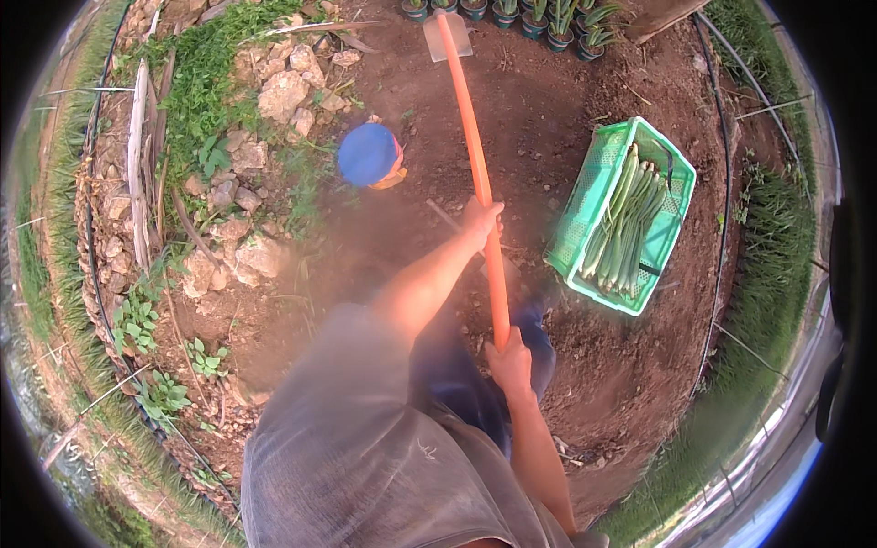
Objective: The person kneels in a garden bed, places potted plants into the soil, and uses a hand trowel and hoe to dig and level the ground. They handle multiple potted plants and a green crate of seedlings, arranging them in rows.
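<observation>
Brown soil (566,119) surrounds the grip, with pale rocks (281,96) off to its left. Both hands are wrapped firmly around a long orange-handled tool (470,137), the left hand (483,224) farther forward, the right hand (510,363) nearer the body. Ahead of the grip, its flat head (434,39) reaches close to potted plants (534,22). Forward-left of the left hand stands a blue-topped tub (368,155); to the right of both, a green crate (578,205) holds long green stalks (630,224).
</observation>
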A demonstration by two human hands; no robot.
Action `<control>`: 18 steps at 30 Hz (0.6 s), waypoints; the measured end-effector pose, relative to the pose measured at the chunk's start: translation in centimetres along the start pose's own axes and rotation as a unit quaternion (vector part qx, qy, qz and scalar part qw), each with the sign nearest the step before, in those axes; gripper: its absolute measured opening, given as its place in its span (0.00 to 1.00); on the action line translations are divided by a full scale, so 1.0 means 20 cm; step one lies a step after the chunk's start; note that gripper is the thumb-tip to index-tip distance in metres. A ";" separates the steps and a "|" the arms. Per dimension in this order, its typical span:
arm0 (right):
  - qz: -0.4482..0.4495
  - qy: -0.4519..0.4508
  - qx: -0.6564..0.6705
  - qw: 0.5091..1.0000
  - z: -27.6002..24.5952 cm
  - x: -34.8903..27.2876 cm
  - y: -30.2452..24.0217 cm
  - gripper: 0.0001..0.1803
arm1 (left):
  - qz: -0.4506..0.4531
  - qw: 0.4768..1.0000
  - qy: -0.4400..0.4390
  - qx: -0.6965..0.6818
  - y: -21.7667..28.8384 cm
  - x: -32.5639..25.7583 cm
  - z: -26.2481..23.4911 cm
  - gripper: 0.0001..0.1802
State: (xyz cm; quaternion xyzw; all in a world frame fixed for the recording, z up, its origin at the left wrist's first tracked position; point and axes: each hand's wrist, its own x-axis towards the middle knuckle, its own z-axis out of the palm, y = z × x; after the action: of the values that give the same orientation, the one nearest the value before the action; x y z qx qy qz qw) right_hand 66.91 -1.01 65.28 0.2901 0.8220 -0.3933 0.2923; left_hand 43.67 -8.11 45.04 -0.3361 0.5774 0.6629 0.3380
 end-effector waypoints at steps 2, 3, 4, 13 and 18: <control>-0.028 -0.018 -0.001 0.999 0.07 0.19 -0.21 0.25 | 0.007 1.000 0.010 0.021 0.13 0.09 -0.16 0.18; -0.038 -0.026 -0.024 0.999 0.10 0.28 -0.32 0.26 | 0.003 0.999 0.018 0.035 0.19 0.14 -0.24 0.18; -0.040 -0.052 -0.005 0.998 0.12 0.37 -0.41 0.26 | -0.013 0.999 0.027 0.042 0.23 0.17 -0.30 0.16; 0.069 -0.124 -0.036 0.989 0.41 0.22 -0.51 0.25 | 0.036 0.992 0.088 0.083 0.15 -0.06 -0.60 0.19; 0.087 -0.103 -0.007 0.991 0.49 -0.13 -0.44 0.25 | -0.031 0.982 0.050 0.179 -0.01 -0.40 -0.63 0.29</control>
State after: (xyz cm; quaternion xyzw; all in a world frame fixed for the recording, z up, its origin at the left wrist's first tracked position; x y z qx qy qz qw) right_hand 64.84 -14.14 66.17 0.3163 0.7619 -0.3887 0.4104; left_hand 48.82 -21.09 50.26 -0.3206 0.6922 0.5202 0.3840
